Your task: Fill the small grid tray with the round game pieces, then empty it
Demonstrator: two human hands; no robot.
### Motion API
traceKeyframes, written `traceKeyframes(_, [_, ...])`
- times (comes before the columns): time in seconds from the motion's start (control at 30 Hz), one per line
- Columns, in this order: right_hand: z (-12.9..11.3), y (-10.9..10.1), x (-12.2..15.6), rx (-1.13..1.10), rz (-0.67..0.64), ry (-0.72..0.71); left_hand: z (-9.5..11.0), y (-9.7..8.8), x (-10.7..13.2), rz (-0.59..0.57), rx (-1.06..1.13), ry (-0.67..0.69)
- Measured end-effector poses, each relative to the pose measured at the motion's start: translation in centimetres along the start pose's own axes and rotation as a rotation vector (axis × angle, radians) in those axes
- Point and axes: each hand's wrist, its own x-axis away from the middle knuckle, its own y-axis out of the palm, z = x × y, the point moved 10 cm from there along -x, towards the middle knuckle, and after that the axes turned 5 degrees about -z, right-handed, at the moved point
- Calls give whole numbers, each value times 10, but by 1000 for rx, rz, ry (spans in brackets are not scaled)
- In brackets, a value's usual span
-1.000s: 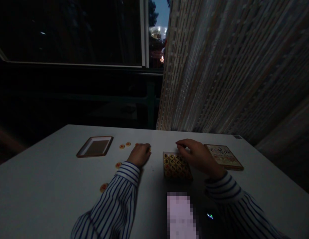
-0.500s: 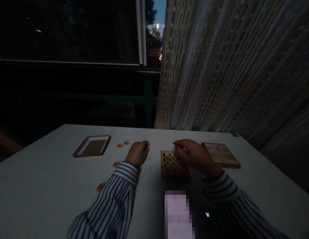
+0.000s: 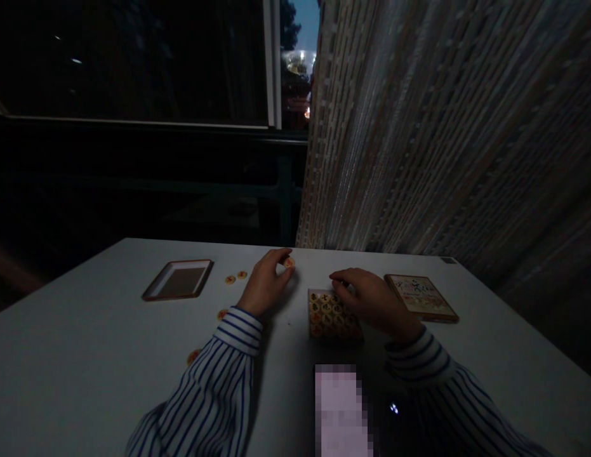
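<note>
Yellow round piece (image 3: 289, 262) is pinched in the fingertip grip of the left hand (image 3: 264, 287), over the white bench (image 3: 86, 355). The right hand (image 3: 369, 299) rests curled on the box of pieces (image 3: 329, 317); whether its grip holds anything, I cannot tell.

The right hand (image 3: 369, 303) hides part of the disc box (image 3: 329, 317); markings unreadable.

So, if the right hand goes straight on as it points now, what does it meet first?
Probably the left hand, holding a small round yellow game piece. The right hand points leftward over the square box of yellow pieces; depth is unclear.
</note>
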Motion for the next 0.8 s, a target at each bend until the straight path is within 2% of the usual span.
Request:
traceKeyframes(0.13, [-4,-7,-1,-11,22,-10,-1,4,-2,16,195,-56])
traceKeyframes(0.27, [-3,-18,-6,-40,66,1,-5,17,-2,-34,376,-181])
traceKeyframes(0.37, [-3,-23,-10,-67,88,3,0,24,0,-81,469,-239])
traceKeyframes(0.53, [1,-20,-11,-55,76,10,6,38,4,-148,612,-286])
traceKeyframes(0.8, [4,-14,-7,-46,28,12,-2,56,8,-213,699,-346])
